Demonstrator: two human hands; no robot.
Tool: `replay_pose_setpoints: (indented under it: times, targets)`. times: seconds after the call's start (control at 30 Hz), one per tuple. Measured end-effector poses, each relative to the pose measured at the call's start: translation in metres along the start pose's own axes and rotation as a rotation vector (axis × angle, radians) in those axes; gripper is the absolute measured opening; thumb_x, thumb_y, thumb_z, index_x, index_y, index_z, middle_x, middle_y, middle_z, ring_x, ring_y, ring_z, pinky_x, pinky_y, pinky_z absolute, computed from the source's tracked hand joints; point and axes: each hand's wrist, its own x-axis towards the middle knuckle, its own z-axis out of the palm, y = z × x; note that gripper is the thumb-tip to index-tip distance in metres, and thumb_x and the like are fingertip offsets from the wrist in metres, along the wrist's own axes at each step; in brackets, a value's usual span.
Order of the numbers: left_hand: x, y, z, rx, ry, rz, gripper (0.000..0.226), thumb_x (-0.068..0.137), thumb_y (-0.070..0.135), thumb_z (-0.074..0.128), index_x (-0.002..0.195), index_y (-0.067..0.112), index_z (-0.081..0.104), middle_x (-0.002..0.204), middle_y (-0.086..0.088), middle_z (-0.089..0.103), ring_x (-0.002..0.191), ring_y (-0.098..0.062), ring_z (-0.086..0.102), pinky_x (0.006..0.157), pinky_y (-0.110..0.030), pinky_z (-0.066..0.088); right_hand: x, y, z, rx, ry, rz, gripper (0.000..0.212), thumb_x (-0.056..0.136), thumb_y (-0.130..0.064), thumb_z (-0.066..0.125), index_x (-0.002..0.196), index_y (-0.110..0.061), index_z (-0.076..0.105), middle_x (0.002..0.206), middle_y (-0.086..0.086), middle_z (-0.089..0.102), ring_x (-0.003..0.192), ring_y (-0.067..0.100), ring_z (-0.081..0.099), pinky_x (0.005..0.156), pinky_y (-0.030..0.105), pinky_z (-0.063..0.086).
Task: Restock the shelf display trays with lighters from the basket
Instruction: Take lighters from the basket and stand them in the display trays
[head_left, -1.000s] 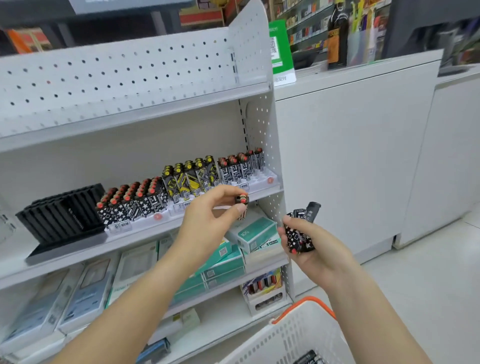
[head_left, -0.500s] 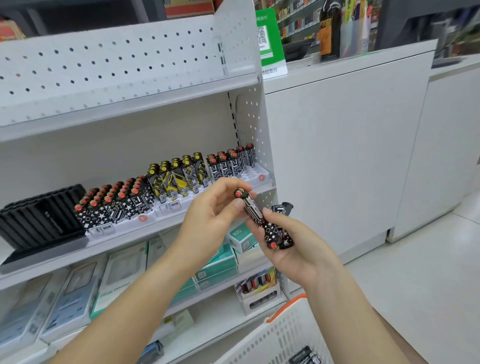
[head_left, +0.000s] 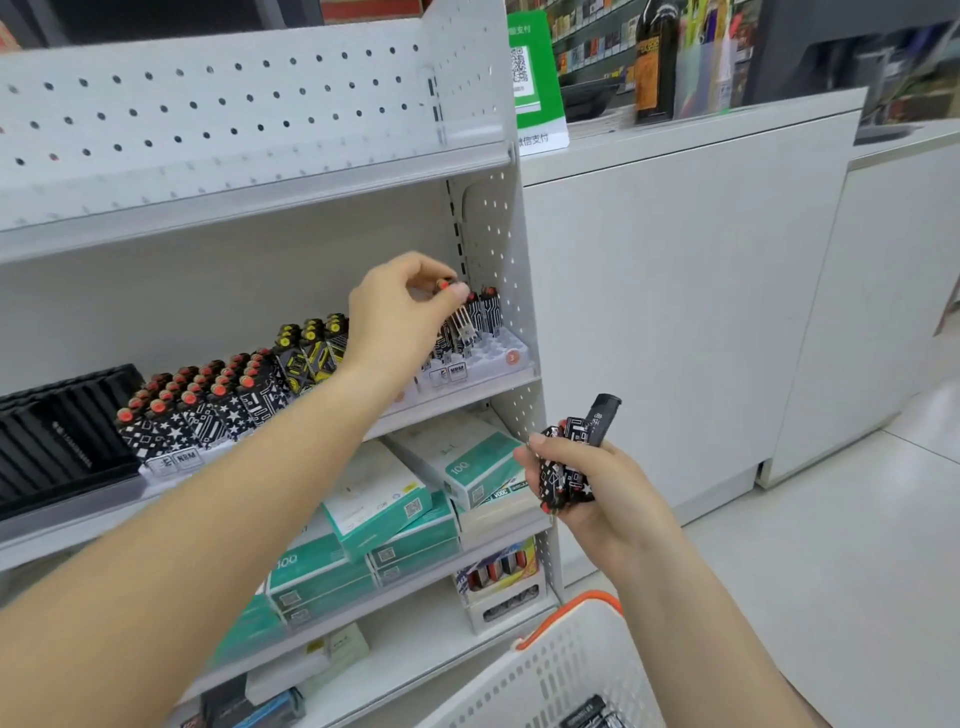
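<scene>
1. my left hand (head_left: 395, 317) is up at the middle shelf (head_left: 457, 400), thumb and fingertips pinching the red-capped top of a single lighter (head_left: 460, 322), which hangs upright over the right-hand display tray (head_left: 498, 358).
2. i can't tell whether that lighter's base is already seated in a slot or just above one; my hand covers the tray's left part.
3. the white tray holds a few black-and-white patterned lighters at its back right corner, with open slots showing along its front.
4. my right hand (head_left: 587, 488) sits lower, in front of the shelf's right edge, fingers curled around a bundle of lighters (head_left: 569, 467); one plain black one (head_left: 602, 418) sticks up out of the top of the grip.
5. to the left on the same shelf stand the yellow-and-black lighters (head_left: 311, 348), then a full block of red-topped star-patterned lighters (head_left: 208, 400), then a black ribbed tray (head_left: 57, 431) at the far left.
6. the white basket (head_left: 566, 670) with an orange handle is at the bottom of the view, below my right forearm; a few dark lighters lie inside it.
7. the shelf below carries teal-and-white boxes (head_left: 384, 504), stacked and leaning, and a small carton of coloured lighters (head_left: 498, 571) stands at its right end.
8. a white counter (head_left: 675, 291) stands just right of the shelf unit, with a green qr sign (head_left: 530, 67) on top.
</scene>
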Motion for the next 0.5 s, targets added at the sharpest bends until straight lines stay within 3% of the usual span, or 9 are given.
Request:
replay_pose_setpoints:
  times: [0.07,0.17,0.27,0.5]
  targets:
    - [0.019,-0.004,0.013,0.093,-0.003,0.044,0.008,0.084,0.033,0.071,0.09,0.029,0.069,0.085,0.015,0.066,0.082,-0.003,0.061,0.086,-0.027,0.05,0.002,-0.002,-0.004,-0.05,0.0,-0.019,0.028,0.08,-0.001,0.07,0.105,-0.002,0.057,0.082,0.011,0.072,0.076,0.017,0.072,0.055,0.022,0.052]
    - [0.037,-0.011,0.034,0.206,0.022,0.077,0.018,0.082,0.041,0.069,0.097,0.03,0.069,0.09,0.012,0.069,0.094,-0.014,0.062,0.09,-0.03,0.043,0.007,-0.006,-0.007,-0.087,0.004,-0.048,0.033,0.079,0.001,0.071,0.108,-0.001,0.055,0.087,0.012,0.068,0.077,0.018,0.072,0.061,0.024,0.055]
    - [0.045,-0.016,0.048,0.35,0.056,0.078,0.023,0.081,0.044,0.069,0.096,0.027,0.064,0.09,0.009,0.069,0.103,-0.022,0.057,0.084,-0.031,0.027,0.01,-0.009,-0.009,-0.129,-0.015,-0.055,0.034,0.077,0.002,0.073,0.106,-0.004,0.055,0.078,0.008,0.068,0.074,0.019,0.07,0.064,0.026,0.056]
    - [0.052,-0.028,0.056,0.497,-0.009,0.037,0.027,0.082,0.05,0.066,0.093,0.026,0.064,0.095,0.005,0.069,0.11,-0.028,0.051,0.085,-0.033,0.026,0.015,-0.015,-0.017,-0.095,-0.016,-0.049,0.03,0.077,0.003,0.072,0.1,-0.007,0.055,0.083,0.011,0.066,0.073,0.02,0.069,0.062,0.025,0.054]
